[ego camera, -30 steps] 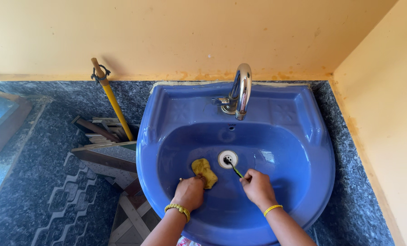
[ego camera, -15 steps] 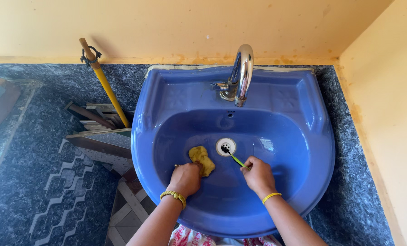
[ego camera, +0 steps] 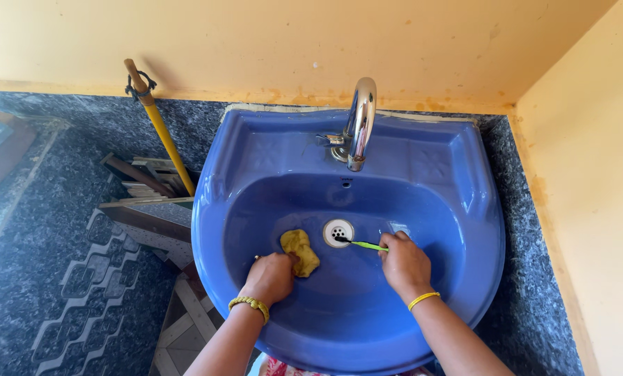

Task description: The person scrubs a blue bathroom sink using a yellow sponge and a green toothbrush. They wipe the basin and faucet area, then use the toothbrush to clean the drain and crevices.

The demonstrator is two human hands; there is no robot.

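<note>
1. L hand [ego camera: 271, 277]: grip clamped on yellow sponge [ego camera: 299, 252], pressed on basin floor, left of drain [ego camera: 338, 232].
2. R hand [ego camera: 405, 263]: grip clamped on green brush [ego camera: 363, 244], head at drain rim.
3. Both inside blue sink [ego camera: 464, 230]; tap [ego camera: 359, 125] above drain.
4. Yellow pole [ego camera: 161, 136] leans on wall, left of sink.

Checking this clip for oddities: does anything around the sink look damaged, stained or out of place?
Orange-brown staining runs along the wall's base behind the blue basin, with rough sealant at its back edge. Loose wood and tile offcuts lie piled on the floor to its left beside a yellow-handled stick. Nothing looks spilled or broken in the basin itself.
</note>
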